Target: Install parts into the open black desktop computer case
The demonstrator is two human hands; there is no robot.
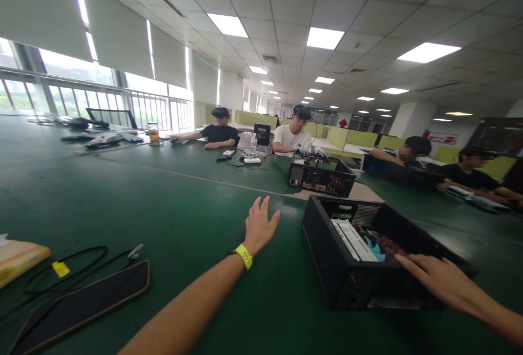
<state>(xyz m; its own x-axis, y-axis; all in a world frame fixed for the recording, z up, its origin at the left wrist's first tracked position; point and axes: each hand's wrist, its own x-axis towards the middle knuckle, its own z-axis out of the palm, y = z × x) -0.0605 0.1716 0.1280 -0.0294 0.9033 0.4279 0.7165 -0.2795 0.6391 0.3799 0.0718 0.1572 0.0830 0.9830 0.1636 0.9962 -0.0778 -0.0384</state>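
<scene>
A black computer case (339,284) with its top side open stands on the green table (196,208), to the right of centre. Inside it show a white metal part (354,240), a light-blue piece and a dark red board. My right hand (439,279) rests over the near right edge of the case, fingers stretched out toward the inside. To the left of the case, my left hand (260,225) hovers over the table with its fingers spread and nothing in it. A yellow-green band is on the left wrist.
A phone (85,311), a black cable (87,254) and a packet (20,259) lie at the near left. Beyond my case stands another open case (322,181). Several people sit around the table; a bottle (253,145) stands farther back.
</scene>
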